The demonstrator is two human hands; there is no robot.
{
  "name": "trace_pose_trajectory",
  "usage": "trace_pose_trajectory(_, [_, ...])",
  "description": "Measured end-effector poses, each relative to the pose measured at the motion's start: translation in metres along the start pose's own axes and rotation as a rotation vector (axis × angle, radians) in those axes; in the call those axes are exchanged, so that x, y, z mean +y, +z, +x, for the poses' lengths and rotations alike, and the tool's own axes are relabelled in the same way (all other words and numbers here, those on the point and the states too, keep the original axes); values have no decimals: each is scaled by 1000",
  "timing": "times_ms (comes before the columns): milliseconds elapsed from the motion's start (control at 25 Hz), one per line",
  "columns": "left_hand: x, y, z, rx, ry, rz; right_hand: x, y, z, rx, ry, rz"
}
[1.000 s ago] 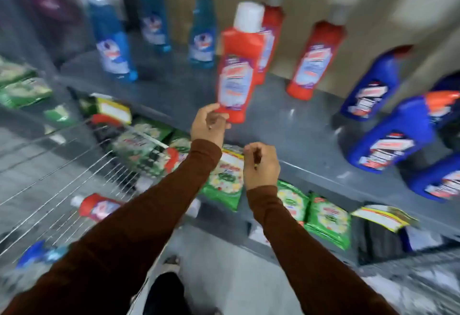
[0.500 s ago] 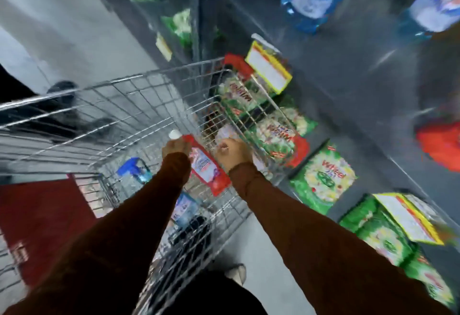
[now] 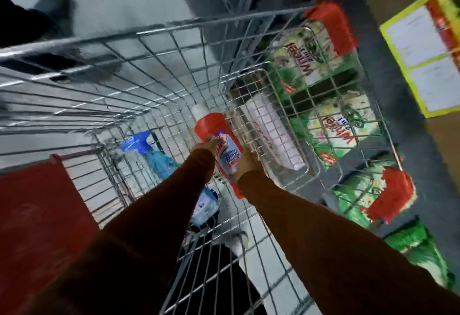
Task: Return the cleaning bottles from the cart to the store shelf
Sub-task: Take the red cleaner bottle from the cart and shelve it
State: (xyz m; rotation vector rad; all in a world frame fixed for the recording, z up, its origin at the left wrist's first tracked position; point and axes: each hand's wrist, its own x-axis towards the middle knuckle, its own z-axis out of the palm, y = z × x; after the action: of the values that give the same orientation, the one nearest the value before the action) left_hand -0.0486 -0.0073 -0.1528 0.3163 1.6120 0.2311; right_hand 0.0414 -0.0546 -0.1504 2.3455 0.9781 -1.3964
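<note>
A red bottle (image 3: 211, 126) with a white cap and a white label lies inside the wire cart (image 3: 174, 26), against its right wall. My left hand (image 3: 205, 146) rests on the bottle's label side. My right hand (image 3: 249, 164) grips the lower body from the right. Both sleeves are brown and reach down into the basket. A blue spray bottle (image 3: 156, 158) lies on the cart floor just left of my left arm, partly hidden by it. The picture is blurred by motion.
Green detergent packets (image 3: 346, 128) fill the low shelf right of the cart, behind its wire wall. A yellow price tag (image 3: 423, 60) hangs at the upper right. The cart's red flap (image 3: 32, 215) is at the lower left. A person's dark shoe (image 3: 54, 6) is beyond the cart.
I turned from the upper shelf down to the cart. Both hands dropped into the basket and closed around the red bottle lying there.
</note>
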Motion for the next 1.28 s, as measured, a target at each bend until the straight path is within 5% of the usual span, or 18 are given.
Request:
trace_pose_trajectory(360, [-9,-8,-27,-76,-11,-124,9,-11,-34,-54,-24,14])
trace_pose_trajectory(560, [11,-22,-97,-101,204,-205,-1,-45,-97,41,-137,127])
trace_pose_trajectory(960, [18,6,-298,-330,973,-147,62,-82,-287,585,-393,742])
trace_pose_trajectory(1280, [-49,77,-434,-655,1233,106,192,-87,-390,975,-431,859])
